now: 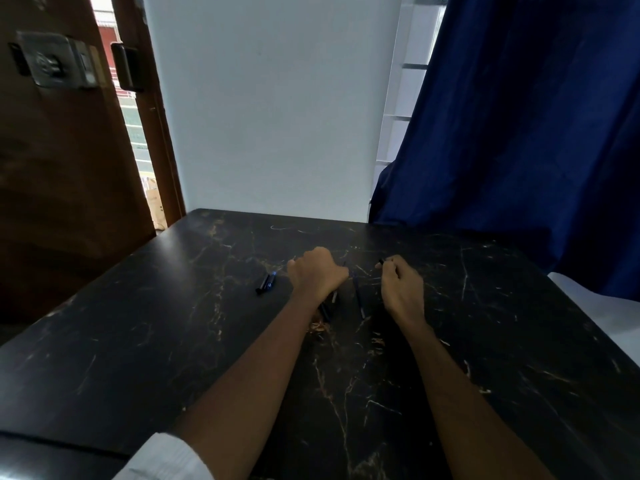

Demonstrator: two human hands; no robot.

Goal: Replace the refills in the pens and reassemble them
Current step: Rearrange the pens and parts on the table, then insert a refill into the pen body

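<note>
Two dark pens [266, 283] lie side by side on the black marble table [173, 323], left of my hands. My left hand [317, 271] is curled into a fist over the table, and what it holds is hidden. Below its wrist lies a dark pen barrel [327, 308]. A thin blue refill [358, 294] lies on the table between my hands. My right hand [401, 284] is closed, pinching a small dark pen piece [381, 261] at its fingertips.
A white wall [270, 98] stands behind the table. A blue curtain [519, 116] hangs at the right, reaching the table's far right edge. A brown wooden door [62, 150] is at the left. A white cloth [609, 306] lies past the table's right edge.
</note>
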